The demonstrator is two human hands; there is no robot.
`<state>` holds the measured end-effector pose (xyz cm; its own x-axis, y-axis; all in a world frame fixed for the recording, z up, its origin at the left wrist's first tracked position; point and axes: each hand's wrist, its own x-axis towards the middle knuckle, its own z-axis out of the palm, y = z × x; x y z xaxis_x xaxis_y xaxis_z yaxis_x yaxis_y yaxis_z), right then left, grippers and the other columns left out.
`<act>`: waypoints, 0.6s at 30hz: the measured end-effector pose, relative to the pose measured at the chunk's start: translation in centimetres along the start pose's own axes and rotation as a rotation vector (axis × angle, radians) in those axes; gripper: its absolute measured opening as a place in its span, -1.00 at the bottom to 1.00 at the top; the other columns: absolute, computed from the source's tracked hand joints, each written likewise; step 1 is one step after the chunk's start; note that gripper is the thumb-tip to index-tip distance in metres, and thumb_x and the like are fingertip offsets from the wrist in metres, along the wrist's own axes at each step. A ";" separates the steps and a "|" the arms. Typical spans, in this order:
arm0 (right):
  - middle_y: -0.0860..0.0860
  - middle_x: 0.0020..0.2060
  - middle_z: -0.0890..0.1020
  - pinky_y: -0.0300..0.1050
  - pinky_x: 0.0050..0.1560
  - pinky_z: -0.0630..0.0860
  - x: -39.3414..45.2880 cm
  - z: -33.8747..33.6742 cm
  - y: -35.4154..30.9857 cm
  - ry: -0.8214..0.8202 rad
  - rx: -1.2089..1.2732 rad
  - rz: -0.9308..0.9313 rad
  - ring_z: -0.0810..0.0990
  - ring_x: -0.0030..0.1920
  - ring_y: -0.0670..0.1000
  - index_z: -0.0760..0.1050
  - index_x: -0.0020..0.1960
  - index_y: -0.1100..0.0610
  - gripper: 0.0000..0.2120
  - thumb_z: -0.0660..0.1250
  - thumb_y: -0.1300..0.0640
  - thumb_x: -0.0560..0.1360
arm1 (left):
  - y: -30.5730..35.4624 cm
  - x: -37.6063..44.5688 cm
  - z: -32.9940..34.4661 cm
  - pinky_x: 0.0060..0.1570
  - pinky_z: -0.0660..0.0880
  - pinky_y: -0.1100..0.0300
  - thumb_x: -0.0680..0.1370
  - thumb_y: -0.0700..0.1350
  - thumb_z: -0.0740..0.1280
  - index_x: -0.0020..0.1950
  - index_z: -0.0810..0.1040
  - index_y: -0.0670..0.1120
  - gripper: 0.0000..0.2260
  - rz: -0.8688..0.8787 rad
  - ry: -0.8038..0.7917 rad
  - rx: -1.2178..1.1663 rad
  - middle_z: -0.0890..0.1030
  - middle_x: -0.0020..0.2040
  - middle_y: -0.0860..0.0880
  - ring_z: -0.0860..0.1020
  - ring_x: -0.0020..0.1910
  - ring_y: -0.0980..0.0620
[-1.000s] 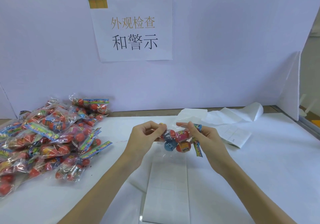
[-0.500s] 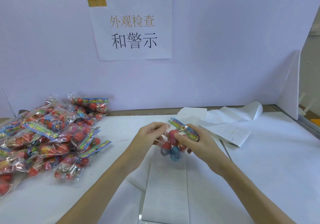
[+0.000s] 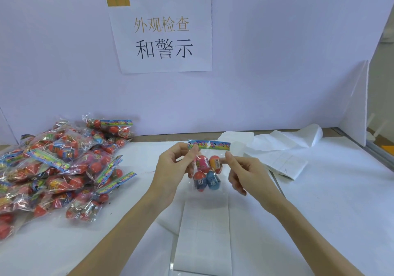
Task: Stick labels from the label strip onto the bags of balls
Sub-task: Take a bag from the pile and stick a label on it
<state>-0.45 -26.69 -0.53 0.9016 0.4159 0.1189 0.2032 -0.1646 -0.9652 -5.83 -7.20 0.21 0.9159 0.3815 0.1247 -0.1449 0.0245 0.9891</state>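
1. Held item: one clear bag of balls [image 3: 206,174], raised above the surface [image 3: 319,222] between both hands, printed header card [image 3: 209,145] uppermost, four small balls hanging below it.
2. Left hand [image 3: 173,172]: thumb and fingers pinching the left edge of the bag just under the header card.
3. Right hand [image 3: 248,174]: thumb and forefinger pinching the right edge of the film at the same height; remaining fingers loosely curled, holding nothing else.
4. Label strip [image 3: 203,231]: white sheet of blank labels lying flat on the surface directly below and nearer than the hands, not touched.
5. Other stock: pile of bagged balls [image 3: 57,169] well to the left of the left hand; folded white backing paper [image 3: 281,160] beyond the right hand.
6. Handling, judged: light load; film thin, soft, slippery and crinkly, offering no firm plane over the balls. Balls free to shift inside, so weight swings under the header.
7. Hold points, judged: stiff header card or the flat film margin beside it; avoid gripping through the balls.
8. Label placement, judged: flat film kept taut between both pinches, or bag laid on the surface, to prevent wrinkles under the adhesive.
9. No label visible on either hand.
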 end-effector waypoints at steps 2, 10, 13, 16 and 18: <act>-0.08 -0.40 0.59 -0.25 -0.33 0.49 -0.2 0.2 -0.3 -0.085 -0.010 0.012 0.50 -0.39 -0.06 0.70 -0.06 -0.09 -0.67 0.33 -0.31 0.53 | 0.2 -0.1 0.1 -0.34 0.44 0.21 0.65 -0.07 0.39 -0.04 0.61 -0.13 -0.86 0.007 0.005 -0.068 0.54 -0.29 -0.03 0.41 -0.40 0.05; 0.10 -0.22 0.73 -0.06 -0.13 0.64 -0.2 0.3 -0.4 -0.141 0.182 0.090 0.68 -0.25 0.11 0.60 0.02 0.10 -0.81 0.51 0.00 0.55 | 0.4 0.1 -0.4 -0.23 0.56 0.21 0.68 -0.08 0.31 0.12 0.56 -0.13 -0.87 -0.050 -0.055 -0.026 0.62 -0.16 -0.02 0.59 -0.23 0.05; 0.06 -0.32 0.64 -0.14 -0.21 0.46 -0.3 0.0 -0.3 -0.207 0.057 0.057 0.50 -0.33 0.03 0.63 -0.05 0.01 -0.74 0.52 -0.17 0.50 | 0.5 0.2 -0.5 -0.01 0.66 0.06 0.63 0.16 0.33 0.10 0.68 -0.10 -0.66 -0.149 -0.079 -0.021 0.74 -0.02 -0.07 0.73 -0.06 -0.05; 0.00 -0.35 0.63 -0.19 -0.24 0.48 -0.5 0.3 -0.5 -0.225 0.035 0.025 0.51 -0.35 -0.02 0.66 -0.07 -0.03 -0.68 0.38 -0.28 0.52 | 0.4 0.0 -0.6 -0.12 0.67 0.07 0.59 0.05 0.45 -0.07 0.76 -0.07 -0.79 -0.168 -0.031 -0.035 0.75 -0.03 -0.15 0.73 -0.07 -0.11; -0.02 -0.38 0.62 -0.21 -0.29 0.50 -0.5 0.5 -0.6 -0.190 0.031 -0.003 0.55 -0.39 -0.01 0.66 -0.18 -0.09 -0.64 0.25 -0.27 0.59 | 0.3 0.1 -0.7 -0.26 0.61 0.20 0.57 0.04 0.48 -0.11 0.77 -0.02 -0.83 -0.141 0.023 -0.007 0.76 -0.13 -0.10 0.71 -0.20 0.00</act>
<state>-1.19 -26.38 -0.11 0.8120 0.5783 0.0785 0.1912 -0.1365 -0.9720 -6.05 -6.51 0.43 0.9184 0.3953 -0.0172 -0.0181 0.0853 0.9962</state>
